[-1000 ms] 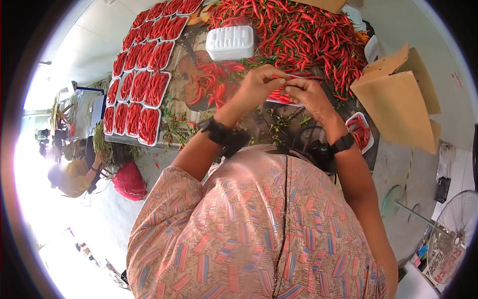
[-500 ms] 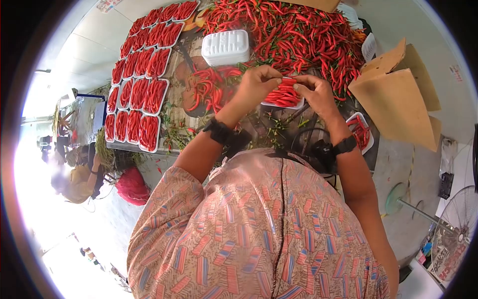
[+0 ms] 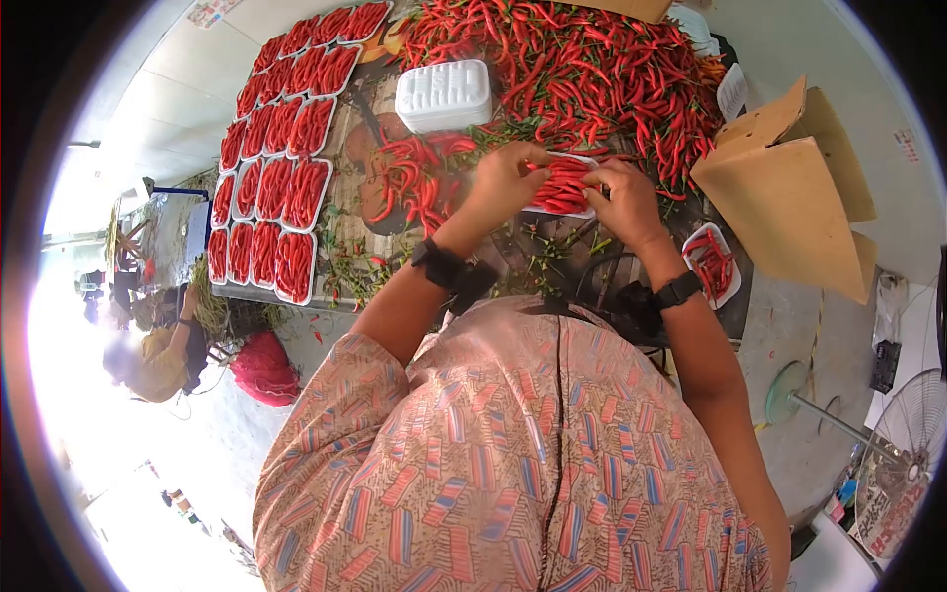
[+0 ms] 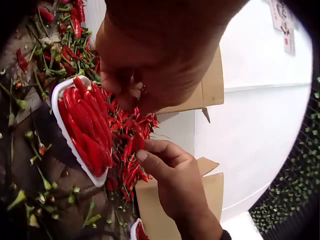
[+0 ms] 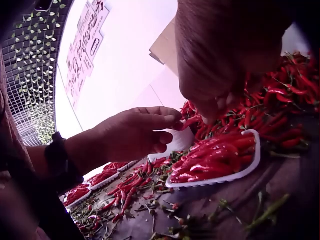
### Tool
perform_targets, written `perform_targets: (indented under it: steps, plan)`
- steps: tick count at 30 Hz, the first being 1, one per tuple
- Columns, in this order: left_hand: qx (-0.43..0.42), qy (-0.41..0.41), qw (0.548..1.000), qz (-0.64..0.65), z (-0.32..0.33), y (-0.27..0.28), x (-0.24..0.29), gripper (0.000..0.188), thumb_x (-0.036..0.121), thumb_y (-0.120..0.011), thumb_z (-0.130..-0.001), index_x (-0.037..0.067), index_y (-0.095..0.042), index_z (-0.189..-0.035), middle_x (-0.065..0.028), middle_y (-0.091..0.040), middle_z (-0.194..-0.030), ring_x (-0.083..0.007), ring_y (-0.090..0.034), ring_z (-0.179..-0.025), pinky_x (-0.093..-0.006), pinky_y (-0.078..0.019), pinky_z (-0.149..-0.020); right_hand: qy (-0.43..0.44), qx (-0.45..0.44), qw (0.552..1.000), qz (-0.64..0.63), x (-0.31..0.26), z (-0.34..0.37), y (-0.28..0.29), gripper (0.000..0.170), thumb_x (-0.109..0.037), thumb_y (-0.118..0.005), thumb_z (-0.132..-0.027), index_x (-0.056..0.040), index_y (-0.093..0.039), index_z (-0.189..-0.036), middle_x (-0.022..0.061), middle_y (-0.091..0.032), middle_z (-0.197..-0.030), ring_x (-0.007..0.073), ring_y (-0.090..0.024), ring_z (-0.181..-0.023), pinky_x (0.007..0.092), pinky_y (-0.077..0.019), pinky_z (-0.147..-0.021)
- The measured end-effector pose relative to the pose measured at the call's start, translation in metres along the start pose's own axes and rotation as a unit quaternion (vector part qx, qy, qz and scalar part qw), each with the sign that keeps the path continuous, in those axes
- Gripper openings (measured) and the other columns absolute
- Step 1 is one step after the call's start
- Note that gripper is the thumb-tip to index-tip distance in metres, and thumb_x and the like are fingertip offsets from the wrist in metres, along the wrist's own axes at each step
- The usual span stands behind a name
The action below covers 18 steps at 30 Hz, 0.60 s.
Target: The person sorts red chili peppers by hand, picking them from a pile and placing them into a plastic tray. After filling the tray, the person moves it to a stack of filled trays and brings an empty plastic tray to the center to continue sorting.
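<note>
1. My left hand (image 5: pixel 132 131), in the right wrist view: thumb and fingers are closed in a pinch on a red chilli (image 5: pixel 190 122). My right hand (image 5: pixel 220 70) occupies the dark foreground, fingers bent downward. The filled white tray (image 5: pixel 256 150) rests on the dark table (image 5: pixel 282 172), below both hands.
2. Left wrist view: my right thumb and forefinger pinch a red chilli; whether both hands hold the same one, I cannot tell. Loose stems (image 4: pixel 17 200) lie beside the white tray.
3. Head view: my hands flank the white tray. Beyond it are a stack of trays (image 3: pixel 444 96) and a heap of chillies (image 3: pixel 612 79). Left: rows of packed chillies (image 3: pixel 294 264). Right: a cardboard box (image 3: pixel 784 202).
</note>
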<state>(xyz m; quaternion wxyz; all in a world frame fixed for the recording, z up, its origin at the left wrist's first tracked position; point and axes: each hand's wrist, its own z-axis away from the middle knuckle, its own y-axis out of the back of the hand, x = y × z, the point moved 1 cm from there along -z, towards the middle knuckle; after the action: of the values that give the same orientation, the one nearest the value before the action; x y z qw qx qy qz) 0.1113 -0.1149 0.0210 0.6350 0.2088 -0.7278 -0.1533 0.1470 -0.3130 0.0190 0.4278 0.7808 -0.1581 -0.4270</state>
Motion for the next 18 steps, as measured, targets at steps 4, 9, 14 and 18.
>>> perform_targets:
  steps: [4, 9, 14, 18]
  plan:
    - [-0.007, -0.023, 0.998, -0.050, 0.003, -0.001, -0.016, 0.015, 0.013, -0.069, -0.077, 0.004, -0.068, -0.089, -0.0106, -0.065, -0.084, -0.0213, -0.064, -0.072, -0.0323, -0.0505, -0.068, -0.016, -0.011, 1.000, 0.019, 0.007, 0.007, -0.005, 0.013, -0.013, -0.072, -0.071, -0.0067, -0.070, -0.082, 0.0082, -0.064, -0.082, 0.0283, -0.061, -0.085, 0.0382, -0.0485, -0.075]
    - [0.004, -0.111, 0.992, -0.058, 0.006, -0.008, -0.030, 0.011, 0.009, -0.066, -0.073, 0.008, -0.068, -0.083, -0.0111, -0.065, -0.086, -0.0284, -0.064, -0.078, -0.0384, -0.0504, -0.069, -0.007, -0.005, 1.000, 0.026, 0.010, 0.008, -0.013, 0.012, -0.012, -0.072, -0.070, -0.0070, -0.069, -0.080, 0.0077, -0.063, -0.080, 0.0289, -0.060, -0.083, 0.0390, -0.0477, -0.073]
    - [-0.021, -0.123, 0.987, -0.102, 0.005, -0.012, -0.033, 0.010, 0.010, -0.062, -0.073, 0.009, -0.068, -0.082, -0.0118, -0.064, -0.085, -0.0311, -0.063, -0.081, -0.0405, -0.0502, -0.070, 0.007, -0.005, 0.999, 0.043, 0.007, 0.004, -0.017, 0.011, -0.011, -0.072, -0.069, -0.0062, -0.068, -0.079, 0.0079, -0.063, -0.078, 0.0293, -0.060, -0.082, 0.0395, -0.0472, -0.073]
    - [-0.021, -0.177, 0.973, -0.148, 0.004, -0.018, -0.037, 0.008, 0.010, -0.059, -0.074, 0.011, -0.067, -0.078, -0.0071, -0.063, -0.077, -0.0267, -0.061, -0.074, -0.0376, -0.0507, -0.065, 0.019, -0.027, 0.995, 0.090, 0.004, 0.000, -0.019, 0.011, -0.012, -0.071, -0.069, -0.0069, -0.068, -0.079, 0.0067, -0.063, -0.080, 0.0280, -0.059, -0.083, 0.0397, -0.0458, -0.073]
